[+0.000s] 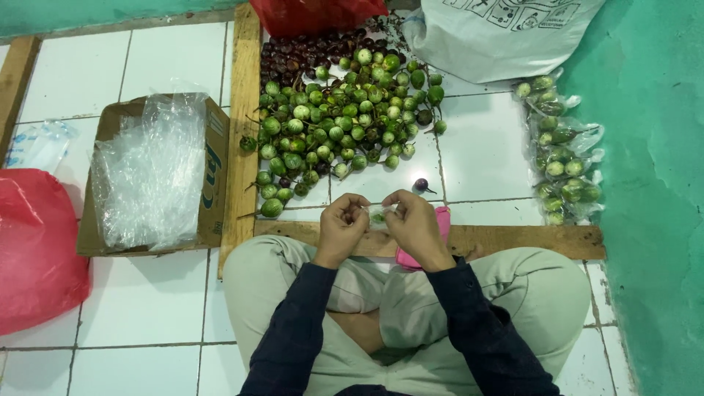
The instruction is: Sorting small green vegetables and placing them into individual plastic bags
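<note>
Person is sitting cross-legged on white tile floor (154, 308), still facing a big loose pile of green eggplants (341, 121); a row of filled clear bags (561, 150) is lying right, so packing is looking partly done. Cardboard box (213, 183) is holding clear plastic bags (147, 176); red sack (33, 249) is sitting left. Left hand (341, 227) and right hand (414, 224) are both pinching a small clear bag (379, 217) with one green eggplant inside.

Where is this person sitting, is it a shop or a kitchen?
Probably a home or small market packing spot, on a tiled floor: a pile of small green eggplants, filled clear bags, and a cardboard box of plastic bags.
</note>
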